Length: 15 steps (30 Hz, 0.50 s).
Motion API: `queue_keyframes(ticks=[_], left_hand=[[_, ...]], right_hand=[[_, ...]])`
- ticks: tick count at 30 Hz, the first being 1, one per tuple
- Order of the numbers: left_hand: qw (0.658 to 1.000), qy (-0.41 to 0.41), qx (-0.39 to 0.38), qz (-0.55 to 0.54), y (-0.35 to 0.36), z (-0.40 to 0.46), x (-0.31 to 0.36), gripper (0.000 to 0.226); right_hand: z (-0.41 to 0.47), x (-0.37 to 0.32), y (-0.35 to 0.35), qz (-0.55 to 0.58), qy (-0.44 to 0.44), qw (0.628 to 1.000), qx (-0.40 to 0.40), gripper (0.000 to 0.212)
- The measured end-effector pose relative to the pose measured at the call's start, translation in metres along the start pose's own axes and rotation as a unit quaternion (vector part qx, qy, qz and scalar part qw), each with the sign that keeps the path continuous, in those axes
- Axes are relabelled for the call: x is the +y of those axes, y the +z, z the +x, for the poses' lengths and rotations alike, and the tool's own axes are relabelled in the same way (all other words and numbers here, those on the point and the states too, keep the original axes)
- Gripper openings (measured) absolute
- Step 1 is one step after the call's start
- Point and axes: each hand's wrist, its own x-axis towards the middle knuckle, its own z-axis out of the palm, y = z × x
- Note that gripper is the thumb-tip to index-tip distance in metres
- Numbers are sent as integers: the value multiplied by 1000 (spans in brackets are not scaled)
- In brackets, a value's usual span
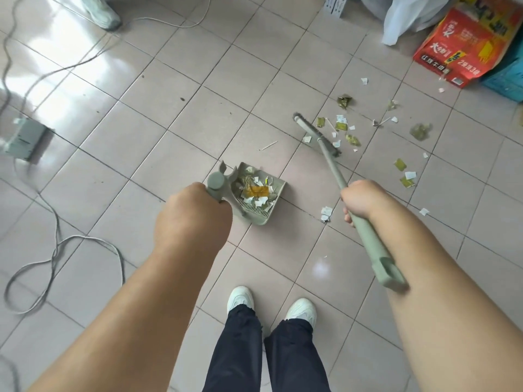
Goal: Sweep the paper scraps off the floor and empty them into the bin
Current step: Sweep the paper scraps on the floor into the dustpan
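While both hands [195, 213] [360, 200] grip dustpan [261, 193], broom [317, 134]: torn white-yellow scraps [343, 127] scattered.

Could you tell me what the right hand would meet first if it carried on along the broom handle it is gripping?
Probably the broom head at the handle's end, then the paper scraps beside it; depth is hard to judge.

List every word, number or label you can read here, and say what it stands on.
"2" and "3": in the white print along the lower edge of the red carton; the characters around them are too blurred to read.
Large characters on the carton's faces: blurred, unreadable.
Paper scraps, dustpan, broom: no readable text.
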Motion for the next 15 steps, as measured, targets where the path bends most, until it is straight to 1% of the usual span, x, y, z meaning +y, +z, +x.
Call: queue_keyframes(ticks=[3,5,9,12,14,15], left_hand=[[1000,-16,6,-11,-6,13,-7,14],[1000,-16,0,-14,-7,17,-6,14],[1000,-18,-3,-14,-10,23,-1,15],[1000,-18,-7,-18,-12,24,3,15],[1000,-19,-13,-21,-14,24,6,15],[999,-20,-16,-23,-15,25,8,14]], right_hand=[[28,-18,15,-5,6,1000,5,33],[37,-29,25,-22,5,1000,-1,32],[35,-48,50,-75,-2,996,-38,22],[17,-54,64,-109,-9,991,-75,7],[0,-48,70,-154,-26,982,-105,22],[-10,-44,72,-176,-25,976,-123,22]])
